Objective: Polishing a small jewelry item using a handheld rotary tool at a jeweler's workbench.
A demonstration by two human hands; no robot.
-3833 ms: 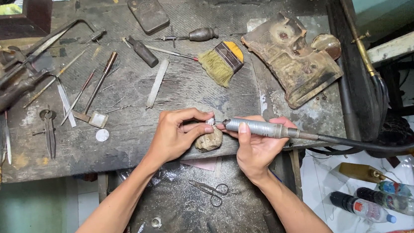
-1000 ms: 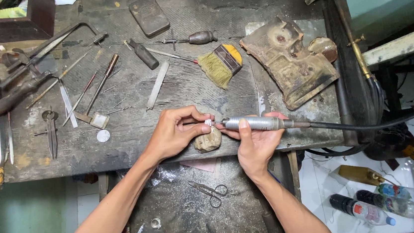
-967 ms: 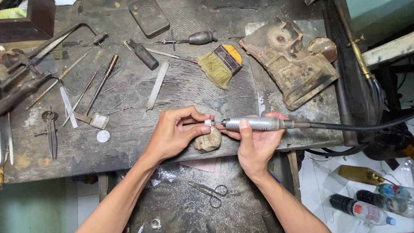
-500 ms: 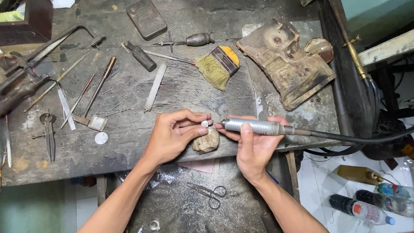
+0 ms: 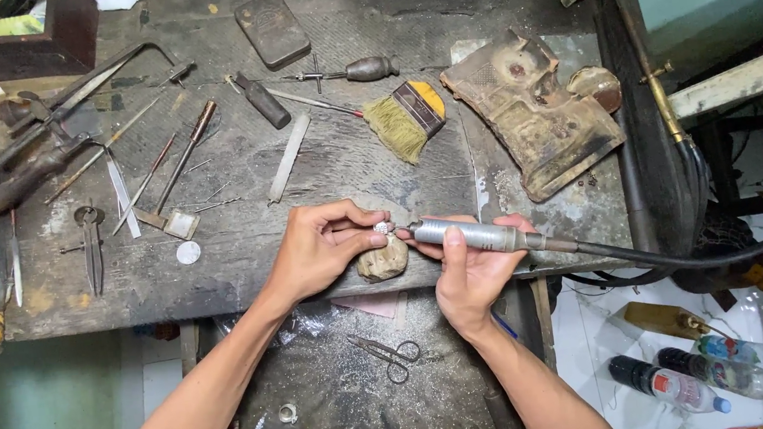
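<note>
My left hand (image 5: 322, 247) pinches a small silvery piece (image 5: 381, 228) between thumb and fingertips, held over a worn wooden peg (image 5: 383, 259) at the bench's front edge. My right hand (image 5: 474, 271) grips a silver rotary handpiece (image 5: 471, 234) like a pen, its tip touching the small piece. A black flexible cable (image 5: 680, 262) runs from the handpiece off to the right.
The dark worn bench (image 5: 247, 254) carries files, pliers (image 5: 36, 153), dividers (image 5: 89, 240), a yellow-handled brush (image 5: 405, 118), a flat tin (image 5: 271, 29) and a rusty block (image 5: 533, 109). Scissors (image 5: 389, 352) lie in the tray below. Bottles (image 5: 690, 381) lie on the floor at right.
Both hands stay at the peg with the handpiece tip on the piece. The view has shifted slightly; the handpiece sits a little more level than seconds ago.
</note>
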